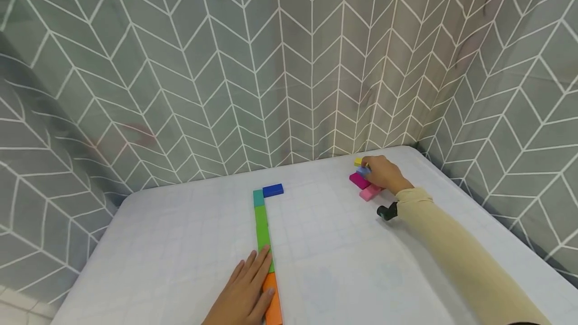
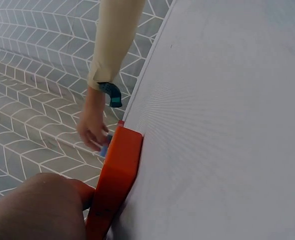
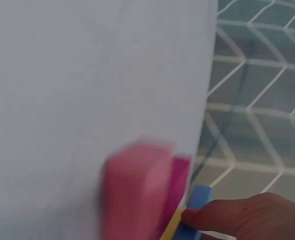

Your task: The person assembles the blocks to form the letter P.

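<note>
A row of blocks runs away from me on the white table: orange (image 1: 273,300), green (image 1: 262,227), then teal (image 1: 258,198). A dark blue block (image 1: 273,190) lies crosswise, touching the teal end's right side. My left hand (image 1: 246,287) rests along the row with straight fingers, over the green and orange blocks. At the back right my right hand (image 1: 383,172) pinches a light blue block (image 3: 200,197) between thumb and fingers. Close around it are a yellow block (image 1: 358,162), a magenta block (image 1: 359,180) and a pink block (image 1: 371,192).
The white table (image 1: 325,245) reaches back to a grey curtain (image 1: 293,64) with a white zigzag pattern, which also hangs along the sides. A dark wrist camera (image 1: 387,212) sits on the right sleeve.
</note>
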Demonstrator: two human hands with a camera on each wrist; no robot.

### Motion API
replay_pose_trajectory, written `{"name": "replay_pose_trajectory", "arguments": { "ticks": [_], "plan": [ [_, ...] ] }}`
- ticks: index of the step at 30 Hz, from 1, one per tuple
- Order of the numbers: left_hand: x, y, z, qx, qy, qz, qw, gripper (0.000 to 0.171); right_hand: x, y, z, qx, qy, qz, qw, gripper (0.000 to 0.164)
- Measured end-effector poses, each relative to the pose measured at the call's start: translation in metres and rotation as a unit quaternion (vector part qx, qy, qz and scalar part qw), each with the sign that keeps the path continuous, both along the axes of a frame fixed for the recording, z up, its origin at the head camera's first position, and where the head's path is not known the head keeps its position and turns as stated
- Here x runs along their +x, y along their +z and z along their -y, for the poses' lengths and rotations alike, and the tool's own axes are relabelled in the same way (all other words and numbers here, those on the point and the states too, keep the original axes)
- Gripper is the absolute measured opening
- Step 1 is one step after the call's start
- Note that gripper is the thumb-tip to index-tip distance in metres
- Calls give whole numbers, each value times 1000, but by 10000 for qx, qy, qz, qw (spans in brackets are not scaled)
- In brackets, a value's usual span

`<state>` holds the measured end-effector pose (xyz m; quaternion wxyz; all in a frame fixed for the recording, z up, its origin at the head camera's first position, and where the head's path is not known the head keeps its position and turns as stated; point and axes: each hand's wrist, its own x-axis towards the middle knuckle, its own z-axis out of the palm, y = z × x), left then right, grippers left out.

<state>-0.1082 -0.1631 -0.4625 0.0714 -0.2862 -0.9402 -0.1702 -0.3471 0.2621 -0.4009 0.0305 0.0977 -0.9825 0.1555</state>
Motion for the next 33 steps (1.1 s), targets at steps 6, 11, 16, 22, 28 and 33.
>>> {"name": "replay_pose_trajectory", "arguments": {
  "ticks": [6, 11, 16, 22, 28, 33],
  "plan": [
    [0, 0, 1, -23, -38, -93, 9999, 63, 7, 9, 55, -711, 563, -566, 9943, 29],
    [0, 2, 2, 10, -70, 72, 9999, 63, 11, 2, 112, -961, 974, -400, 9898, 27],
    [-1, 3, 1, 43, -80, 227, 9997, 64, 14, -5, 153, -979, 1026, -262, 9895, 26],
    [0, 3, -1, 17, -34, 432, 9991, 66, 12, -13, 178, -864, 1175, -376, 9886, 24],
    [-1, 4, -1, -23, -24, 580, 9983, 67, 10, -18, 187, -704, 1377, -473, 9868, 26],
    [-1, 5, 0, -101, 24, 817, 9966, 69, 7, -22, 198, -297, 1818, -846, 9792, 40]
  ]
}}
